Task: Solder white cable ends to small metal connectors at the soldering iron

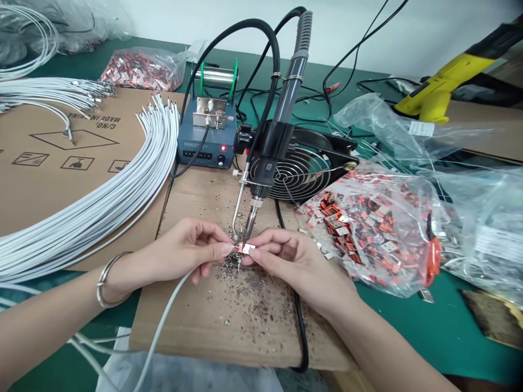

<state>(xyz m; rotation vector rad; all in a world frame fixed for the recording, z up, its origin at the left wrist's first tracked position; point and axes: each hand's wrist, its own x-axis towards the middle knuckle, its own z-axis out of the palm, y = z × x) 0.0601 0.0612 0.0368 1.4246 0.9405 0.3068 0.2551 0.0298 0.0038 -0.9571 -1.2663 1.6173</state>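
Observation:
Pinched between thumb and fingers of my left hand (198, 247) is the end of a white cable (163, 321), which hangs down toward the bottom edge. My right hand (286, 253) pinches a small metal and red connector (248, 249) against the cable's end. Directly above them, the tip of a mounted soldering iron (250, 220) points down and appears to meet the joint. A thin bent feed tube (239, 204) ends just left of the tip. The wires at the joint are too small to make out.
A blue solder feeder (206, 144) with a solder reel (216, 75) stands behind. Black fan (302, 169) behind the iron. White cable bundle (134, 190) at left. Bag of connectors (379, 218) at right, another bag (143, 68) at back. Solder debris covers the cardboard (196, 326).

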